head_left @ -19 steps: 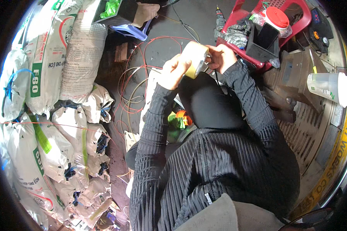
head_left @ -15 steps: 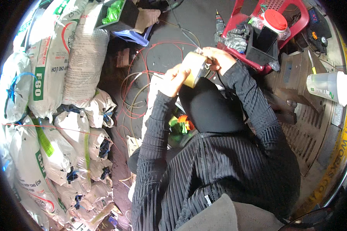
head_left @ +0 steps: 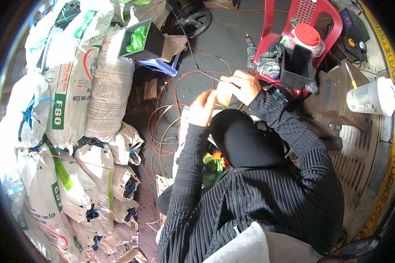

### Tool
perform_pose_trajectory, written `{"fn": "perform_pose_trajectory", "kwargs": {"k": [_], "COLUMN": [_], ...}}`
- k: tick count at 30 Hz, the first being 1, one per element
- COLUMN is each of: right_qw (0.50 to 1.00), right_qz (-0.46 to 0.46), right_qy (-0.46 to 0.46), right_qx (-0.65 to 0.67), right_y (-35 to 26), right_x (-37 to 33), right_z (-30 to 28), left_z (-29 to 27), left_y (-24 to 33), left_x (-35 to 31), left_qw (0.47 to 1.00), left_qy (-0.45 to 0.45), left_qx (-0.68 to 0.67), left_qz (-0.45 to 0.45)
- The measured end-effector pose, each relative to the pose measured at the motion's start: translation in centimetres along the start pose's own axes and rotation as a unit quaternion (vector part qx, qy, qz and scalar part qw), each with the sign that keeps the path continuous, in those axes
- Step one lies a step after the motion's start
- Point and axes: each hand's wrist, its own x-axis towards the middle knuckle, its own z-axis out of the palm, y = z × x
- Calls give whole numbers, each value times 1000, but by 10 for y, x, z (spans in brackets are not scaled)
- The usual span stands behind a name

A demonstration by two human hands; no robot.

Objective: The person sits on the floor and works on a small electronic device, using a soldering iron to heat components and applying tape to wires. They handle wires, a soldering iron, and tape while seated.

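My right hand (head_left: 245,84) is closed on a small pale yellow block-like thing (head_left: 224,95), whose exact kind I cannot make out. A dark cable (head_left: 195,62) runs from the upper left down to the fingers of that hand. My left hand (head_left: 201,108) is just left of the yellow thing, its fingertips raised close to it. Motion smears those fingers, so whether they touch it does not show. Below both hands is a black rounded shape (head_left: 245,138), with orange and green things (head_left: 215,161) partly hidden beside it.
Stacked white sacks (head_left: 70,101) fill the left side. A black bin (head_left: 149,46) with green contents stands upper left. Red wire loops (head_left: 164,151) lie on the floor. A red chair (head_left: 331,37) carries a black box (head_left: 294,72); a drill (head_left: 250,44) and a plastic cup (head_left: 368,98) are nearby.
The whole view has shifted, with the scene sitting lower. My left hand, which was gripping the yellow thing's left side, has loosened and moved slightly; the right hand still holds it.
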Motion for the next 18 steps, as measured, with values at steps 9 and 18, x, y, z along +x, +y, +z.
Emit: {"fn": "perform_pose_trajectory", "kwargs": {"k": [9,18], "right_qw": [996,957], "right_qz": [-75,217], "right_qy": [29,85], "right_qx": [-42,173], "right_y": [-5,10], "right_x": [0,-37], "right_z": [10,20], "left_z": [35,65], "left_y": [14,1], "left_x": [150,151], "left_qw": [679,956], "left_qy": [-402,-279], "left_qx": [569,81], "left_qz": [231,-41]}}
